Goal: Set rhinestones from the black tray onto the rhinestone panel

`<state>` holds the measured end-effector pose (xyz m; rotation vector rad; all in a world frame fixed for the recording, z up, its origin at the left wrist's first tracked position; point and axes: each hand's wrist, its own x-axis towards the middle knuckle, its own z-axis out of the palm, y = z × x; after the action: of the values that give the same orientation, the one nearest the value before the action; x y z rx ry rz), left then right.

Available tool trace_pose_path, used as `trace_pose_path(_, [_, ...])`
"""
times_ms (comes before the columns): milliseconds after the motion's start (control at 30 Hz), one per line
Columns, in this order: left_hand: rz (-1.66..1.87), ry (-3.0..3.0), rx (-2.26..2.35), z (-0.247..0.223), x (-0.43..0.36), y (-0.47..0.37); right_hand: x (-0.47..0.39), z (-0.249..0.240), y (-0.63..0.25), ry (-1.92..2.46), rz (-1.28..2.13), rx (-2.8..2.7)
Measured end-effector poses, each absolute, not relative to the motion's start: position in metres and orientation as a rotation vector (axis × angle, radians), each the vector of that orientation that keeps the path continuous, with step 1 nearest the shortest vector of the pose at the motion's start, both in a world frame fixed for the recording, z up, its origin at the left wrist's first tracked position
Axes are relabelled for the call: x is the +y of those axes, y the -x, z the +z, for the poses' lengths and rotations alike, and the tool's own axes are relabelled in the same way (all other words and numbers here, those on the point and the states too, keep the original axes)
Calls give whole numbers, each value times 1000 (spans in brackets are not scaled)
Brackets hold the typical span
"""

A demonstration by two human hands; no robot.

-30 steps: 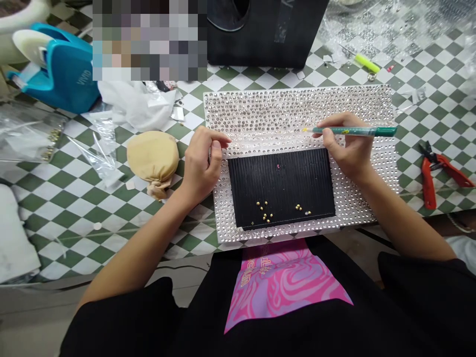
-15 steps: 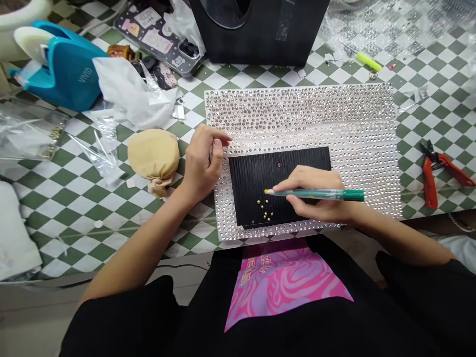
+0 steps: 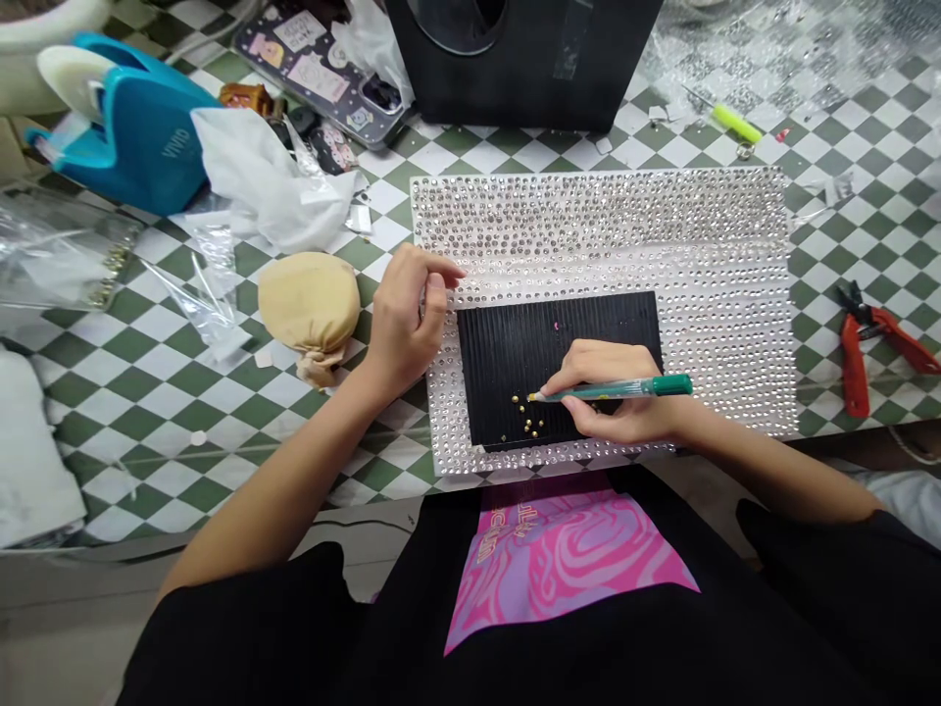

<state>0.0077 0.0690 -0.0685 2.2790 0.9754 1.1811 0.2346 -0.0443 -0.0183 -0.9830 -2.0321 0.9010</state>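
Observation:
My right hand (image 3: pixel 614 390) pinches a slim green picker pen (image 3: pixel 639 387), green-capped at the back end, with a yellow tip. That tip is down among several small gold beads (image 3: pixel 530 424) on a black ridged tray (image 3: pixel 500 353); whether it touches one I cannot tell. Beneath the tray lies a white board covered in rows of clear rhinestones (image 3: pixel 720 314). At the board's left edge rests my left hand (image 3: pixel 410 314), its fingers loosely bent and apart, holding nothing visible.
To the left are a tan cloth pouch (image 3: pixel 309 302), a teal tape dispenser (image 3: pixel 151 137) and crumpled white wrapping (image 3: pixel 272 181). A black box (image 3: pixel 521 83) stands behind the board. Red-handled pliers (image 3: pixel 857 363) and a yellow-green handled tool (image 3: pixel 736 124) lie to the right.
My right hand has brought the pen's tip slightly lower, closer in among the gold beads. My left hand stays at the board's edge. The whole view has shifted a little.

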Motion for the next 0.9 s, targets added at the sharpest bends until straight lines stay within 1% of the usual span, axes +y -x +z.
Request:
trace_pose_path(400, [1211,-2329,967,-71,71,-8,-44,-21,-232,975,870,-2055])
trace_pose_path(500, [1188,-2328,990,-72,71,-7,-45,-19,-233,987,921,-2039])
trace_pose_path(600, [1197,-2343,989,-72,72,-6,-43,-13,-243,1021,981,-1911])
trace_pose_path(667, [1223,-2353,964,-73,72,-6,-38,-9,-256,1110,922,-1799])
trace_pose_path(767, [1205,-2328,962,-73,72,-7,-24,-9,-282,1291,713,-1651])
trace_pose_path(900, [1227,-2329,945,-72,72,-8,-2,-28,-309,1320,494,-1491])
